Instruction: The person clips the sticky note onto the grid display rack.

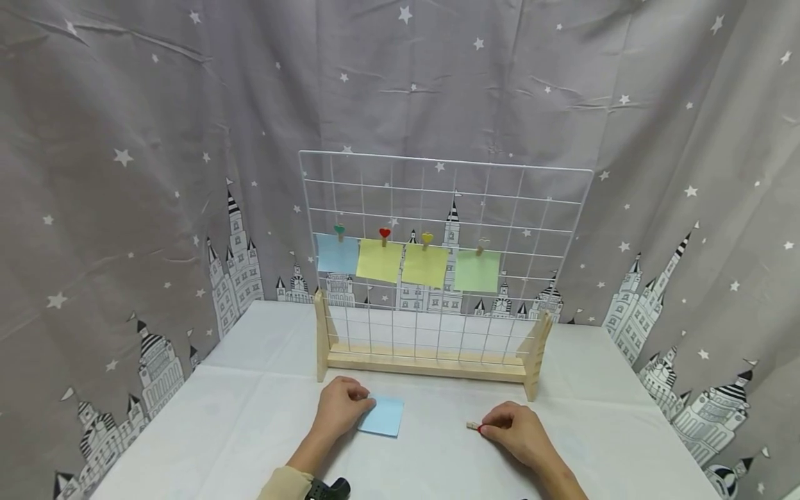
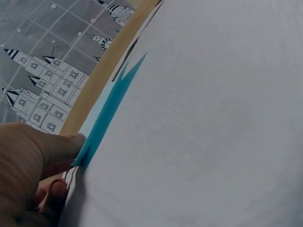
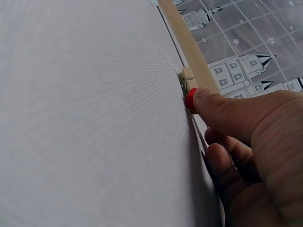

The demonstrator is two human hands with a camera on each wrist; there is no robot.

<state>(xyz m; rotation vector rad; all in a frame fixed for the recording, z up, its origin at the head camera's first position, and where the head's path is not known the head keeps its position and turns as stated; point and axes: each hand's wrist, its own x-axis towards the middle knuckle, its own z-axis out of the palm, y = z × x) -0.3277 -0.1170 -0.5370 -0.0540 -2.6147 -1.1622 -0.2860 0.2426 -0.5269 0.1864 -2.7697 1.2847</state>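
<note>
My left hand pinches the left edge of a light blue sticky note low over the white table. In the left wrist view, the thumb presses on the blue paper, seen nearly edge-on, with two layers parting at its far end. Farther right, my right hand pinches a small wooden clothespin by its red end. The right wrist view shows thumb and fingers at the red heart, with the clothespin's wooden tip pointing away from the hand.
A white wire grid on a wooden stand rises behind both hands. Clipped to it with heart clothespins hang a blue note, two yellow notes and a green note. A grey castle-print curtain hangs behind.
</note>
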